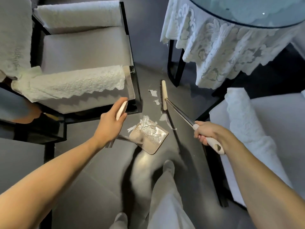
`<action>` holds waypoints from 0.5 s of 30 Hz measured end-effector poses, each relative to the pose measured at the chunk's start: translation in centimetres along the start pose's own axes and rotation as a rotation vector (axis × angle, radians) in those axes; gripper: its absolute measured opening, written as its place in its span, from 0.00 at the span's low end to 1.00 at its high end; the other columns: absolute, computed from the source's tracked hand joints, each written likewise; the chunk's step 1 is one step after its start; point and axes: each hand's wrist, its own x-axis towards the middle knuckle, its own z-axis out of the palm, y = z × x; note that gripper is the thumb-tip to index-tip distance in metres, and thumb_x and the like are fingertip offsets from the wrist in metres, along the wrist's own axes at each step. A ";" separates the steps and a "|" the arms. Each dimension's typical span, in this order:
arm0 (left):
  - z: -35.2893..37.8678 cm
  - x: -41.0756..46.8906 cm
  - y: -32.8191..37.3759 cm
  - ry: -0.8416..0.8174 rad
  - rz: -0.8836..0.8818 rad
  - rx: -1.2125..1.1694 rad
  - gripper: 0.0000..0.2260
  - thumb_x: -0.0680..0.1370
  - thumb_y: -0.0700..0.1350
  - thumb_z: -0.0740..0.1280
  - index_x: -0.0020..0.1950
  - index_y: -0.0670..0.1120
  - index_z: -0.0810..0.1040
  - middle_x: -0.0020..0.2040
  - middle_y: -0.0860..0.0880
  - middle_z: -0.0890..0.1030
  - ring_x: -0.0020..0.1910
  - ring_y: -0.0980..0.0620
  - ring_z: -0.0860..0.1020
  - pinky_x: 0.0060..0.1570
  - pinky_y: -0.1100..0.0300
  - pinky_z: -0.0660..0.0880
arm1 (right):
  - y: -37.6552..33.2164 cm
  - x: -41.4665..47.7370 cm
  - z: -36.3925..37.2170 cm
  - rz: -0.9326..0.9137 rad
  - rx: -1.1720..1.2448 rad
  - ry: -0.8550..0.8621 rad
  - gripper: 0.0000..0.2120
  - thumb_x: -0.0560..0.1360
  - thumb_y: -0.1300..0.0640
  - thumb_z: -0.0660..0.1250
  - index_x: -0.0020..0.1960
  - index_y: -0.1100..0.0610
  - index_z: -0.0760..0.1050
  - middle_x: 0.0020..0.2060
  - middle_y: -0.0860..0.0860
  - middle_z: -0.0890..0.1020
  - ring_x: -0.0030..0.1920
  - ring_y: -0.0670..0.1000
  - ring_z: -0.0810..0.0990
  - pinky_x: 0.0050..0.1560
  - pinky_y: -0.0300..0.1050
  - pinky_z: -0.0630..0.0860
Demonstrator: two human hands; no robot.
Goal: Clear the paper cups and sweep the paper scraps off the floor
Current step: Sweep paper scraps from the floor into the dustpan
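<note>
Clenched: left grip [110, 124] round dustpan handle [121, 109]; right grip [204, 132] round broom handle [179, 112]. I log paper scraps [148, 128] in dustpan [153, 146], more on floor [99, 171], 9 o'clock of broom head [163, 96].

One view only: head-worn, wide-angle, facing forward and steeply down at the dark floor [102, 187]. Straight edges bow toward the frame borders. Forearms enter from the two bottom corners. Left grip [112, 123] on the dustpan handle [121, 108] and right grip [205, 131] on the broom handle [214, 144] sit mid-frame, near the lens. Chair [82, 50] upper left, worktop [247, 12] upper right, wearer's legs [165, 195] bottom centre.
</note>
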 end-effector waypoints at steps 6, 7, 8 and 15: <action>3.1 8.2 3.4 0.049 -0.071 0.010 0.22 0.80 0.40 0.63 0.71 0.59 0.68 0.55 0.56 0.75 0.45 0.57 0.72 0.41 0.83 0.64 | -10.7 8.6 -7.4 -0.016 -0.070 0.027 0.35 0.74 0.70 0.60 0.75 0.44 0.60 0.27 0.52 0.72 0.20 0.44 0.66 0.21 0.36 0.66; 3.4 9.2 3.8 0.059 -0.084 0.008 0.22 0.80 0.40 0.64 0.70 0.59 0.68 0.55 0.57 0.74 0.45 0.60 0.71 0.41 0.83 0.64 | -12.1 9.7 -8.1 -0.021 -0.079 0.020 0.35 0.74 0.70 0.60 0.75 0.44 0.60 0.28 0.52 0.72 0.21 0.44 0.66 0.21 0.36 0.66; 3.8 10.0 4.1 0.069 -0.097 0.009 0.22 0.80 0.40 0.64 0.70 0.60 0.68 0.55 0.57 0.74 0.44 0.62 0.69 0.42 0.83 0.64 | -13.3 10.9 -8.6 -0.024 -0.089 0.010 0.35 0.74 0.70 0.60 0.75 0.44 0.60 0.28 0.52 0.73 0.21 0.44 0.66 0.21 0.36 0.66; 4.4 12.8 4.0 0.079 -0.173 0.057 0.23 0.80 0.40 0.64 0.71 0.60 0.67 0.54 0.57 0.75 0.42 0.60 0.75 0.42 0.80 0.66 | -16.8 15.3 -7.4 0.028 -0.141 -0.101 0.35 0.75 0.71 0.57 0.75 0.42 0.60 0.30 0.52 0.71 0.18 0.43 0.65 0.18 0.33 0.64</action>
